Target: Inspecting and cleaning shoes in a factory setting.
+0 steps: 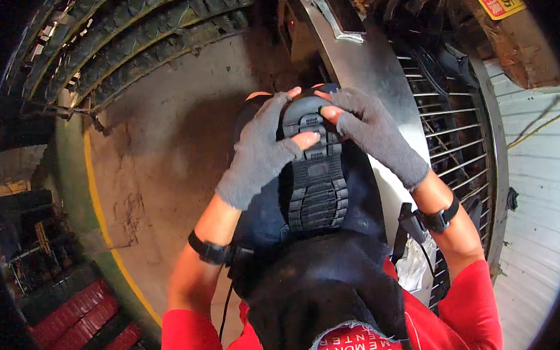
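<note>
Bare fingertips of the left hand and right hand clasp the upper end of a black treaded sole, mid-frame.
Thumbs rest on the tread, other fingertips at its upper edge. Probably rubber: fairly light, springy, grippy, not fragile; the side rims should give the surest hold, over the dark trousers.

Your left hand and right hand wear grey fingerless gloves. Black straps with boxy units sit at half past seven and four o'clock, a thin black cable below the left one. Your short-sleeved red shirt bears white lettering toward half past five; your black apron ends in a frayed pale edge there. Your trousers are dark blue.
</note>
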`<control>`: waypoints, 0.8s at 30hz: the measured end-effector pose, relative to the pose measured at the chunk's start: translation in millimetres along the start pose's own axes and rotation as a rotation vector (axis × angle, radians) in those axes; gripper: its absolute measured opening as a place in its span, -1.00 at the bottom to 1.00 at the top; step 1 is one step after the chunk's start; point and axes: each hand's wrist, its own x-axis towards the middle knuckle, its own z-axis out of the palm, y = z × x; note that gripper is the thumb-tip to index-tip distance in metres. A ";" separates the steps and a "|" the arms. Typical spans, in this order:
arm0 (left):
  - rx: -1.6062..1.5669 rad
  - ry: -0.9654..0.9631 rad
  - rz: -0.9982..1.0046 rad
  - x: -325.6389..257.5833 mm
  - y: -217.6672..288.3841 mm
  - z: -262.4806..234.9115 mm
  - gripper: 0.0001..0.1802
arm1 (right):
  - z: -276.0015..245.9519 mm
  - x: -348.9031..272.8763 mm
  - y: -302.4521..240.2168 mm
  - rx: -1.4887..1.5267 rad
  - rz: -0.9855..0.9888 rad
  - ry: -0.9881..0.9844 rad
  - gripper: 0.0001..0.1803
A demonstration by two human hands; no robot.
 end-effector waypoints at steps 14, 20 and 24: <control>0.034 -0.174 0.142 -57.4 49.1 -11.9 -0.45 | -27.3 -71.5 -21.1 0.353 0.051 -0.330 -0.53; 0.015 0.093 0.003 -10.7 30.4 1.4 -0.35 | -5.1 -21.7 -28.4 0.609 0.385 -0.010 -0.51; -0.041 0.146 -0.183 5.0 23.7 1.2 -0.34 | -1.3 -3.9 -15.9 0.526 0.367 -0.021 -0.43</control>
